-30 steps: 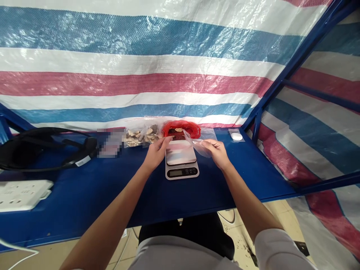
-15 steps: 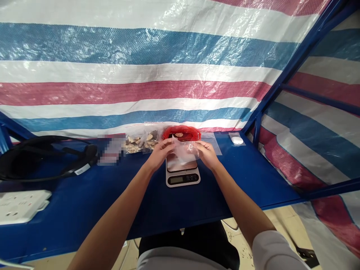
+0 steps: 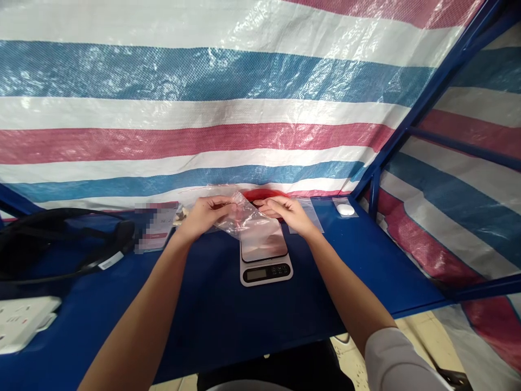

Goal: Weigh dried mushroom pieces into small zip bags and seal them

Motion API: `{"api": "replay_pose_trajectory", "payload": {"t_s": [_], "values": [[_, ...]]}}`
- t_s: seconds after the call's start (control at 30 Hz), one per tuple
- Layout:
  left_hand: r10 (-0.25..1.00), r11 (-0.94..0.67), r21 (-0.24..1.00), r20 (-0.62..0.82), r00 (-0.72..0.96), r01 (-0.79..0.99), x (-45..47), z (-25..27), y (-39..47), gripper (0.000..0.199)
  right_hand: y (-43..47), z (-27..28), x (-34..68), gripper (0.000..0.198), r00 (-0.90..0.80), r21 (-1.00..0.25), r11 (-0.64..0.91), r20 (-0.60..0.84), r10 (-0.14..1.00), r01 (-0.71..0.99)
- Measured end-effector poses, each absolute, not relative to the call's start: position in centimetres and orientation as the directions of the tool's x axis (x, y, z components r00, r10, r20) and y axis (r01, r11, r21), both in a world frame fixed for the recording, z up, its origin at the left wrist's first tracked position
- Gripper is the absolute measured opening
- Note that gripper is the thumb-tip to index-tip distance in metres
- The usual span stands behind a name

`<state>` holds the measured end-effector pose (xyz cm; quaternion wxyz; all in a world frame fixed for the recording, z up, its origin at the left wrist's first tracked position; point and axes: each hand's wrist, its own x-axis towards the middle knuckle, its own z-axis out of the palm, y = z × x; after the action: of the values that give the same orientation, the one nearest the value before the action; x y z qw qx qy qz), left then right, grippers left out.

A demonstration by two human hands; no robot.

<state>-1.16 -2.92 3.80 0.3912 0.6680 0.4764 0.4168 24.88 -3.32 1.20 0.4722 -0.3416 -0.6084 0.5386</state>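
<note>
A clear plastic bag [image 3: 240, 220] is stretched between my two hands, above a white kitchen scale [image 3: 266, 274]. My left hand [image 3: 209, 214] has its fingers closed on the bag's left part. At the bag's upper right, my right hand [image 3: 287, 212] pinches its edge. I see nothing inside the bag. The scale's metal plate [image 3: 264, 244] shows below it, partly covered by the plastic. Behind my hands lies a red bag [image 3: 266, 194], mostly hidden. Bagged dried brown pieces [image 3: 181, 216] peek out beside my left wrist.
Flat clear bags [image 3: 311, 214] lie right of my right hand. Farther right is a small white case [image 3: 345, 209]. On the left are a blurred card [image 3: 158, 228], a black headset [image 3: 61, 244] and a power strip [image 3: 26, 323]. Striped sheeting [image 3: 195, 141] hangs behind the blue table [image 3: 220, 315].
My left hand has moved left with its side of the bag, and the right hand slightly left. The bag now slants leftward, uncovering more of the scale plate. The view has shifted a little.
</note>
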Motion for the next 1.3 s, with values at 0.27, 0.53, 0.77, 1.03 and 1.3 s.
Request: {"api": "replay_pose_trajectory", "payload": {"t_s": [0.27,0.53,0.77,1.03,1.3], "values": [[0.901,-0.271,0.840,0.050,0.431,0.470,-1.4,5.7,-1.5,0.033,-1.2,1.7,21.4,0.034,-0.337,-0.946,0.323,0.297,0.893,0.025],[0.902,-0.355,0.787,0.146,0.406,0.505,-1.0,2.3,0.0,0.033,0.6,-0.5,21.7,0.027,-0.363,-0.936,0.332,0.271,0.891,0.117],[0.684,-0.671,0.390,0.652,0.326,0.631,-0.9,0.0,0.5,0.031,1.8,-1.5,22.5,0.019,-0.216,-0.962,0.179,0.133,0.967,0.208],[0.819,-0.547,0.489,0.482,0.312,0.680,0.8,1.0,-1.3,0.037,1.8,-1.3,22.6,0.016,-0.194,-0.962,0.138,0.093,0.977,0.235],[0.985,0.024,0.950,-0.077,0.156,0.312,1.0,0.8,-1.0,0.051,0.9,-0.1,22.6,0.022,-0.436,-0.962,0.240,0.162,0.885,0.131]]}}
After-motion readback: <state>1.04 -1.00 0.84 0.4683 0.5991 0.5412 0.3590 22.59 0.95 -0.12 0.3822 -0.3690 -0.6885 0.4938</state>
